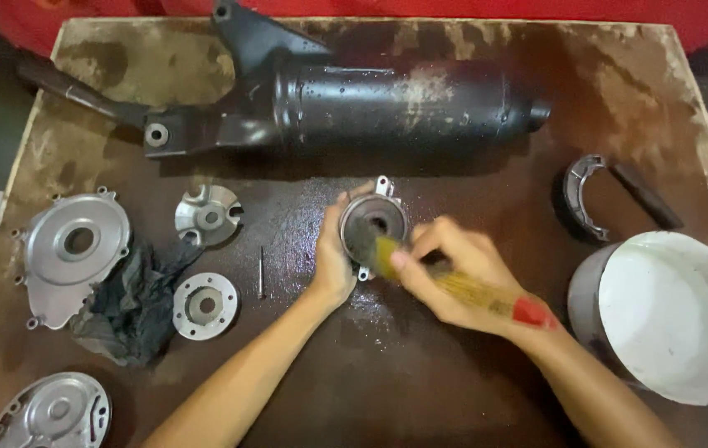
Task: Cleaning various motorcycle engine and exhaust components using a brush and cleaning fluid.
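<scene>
Near the middle of the counter [420,398], the left hand [333,261] is curled around the left rim of a small round metal housing [373,222] with mounting ears, holding it tilted so its dark bore faces up. The right hand [454,274] sits just to the right of it, closed around a brush with a yellow handle and a red end [487,297]; the blurred bristles touch the lower face of the housing.

Behind the housing, along the far edge, lies a long black exhaust muffler [387,104], close to the housing's top ear. Toward the right edge stands a white bucket [669,315], near the right forearm, with a curved brake shoe [582,195] beyond it. To the left lie a finned round plate [207,216], a ringed disc [205,305], a thin pin [260,272], a dark rag [134,303] and a grey engine cover [72,253]; another cover [51,415] sits at the near left corner.

The wet brown board is open in front of the hands, between both forearms and toward the near edge.
</scene>
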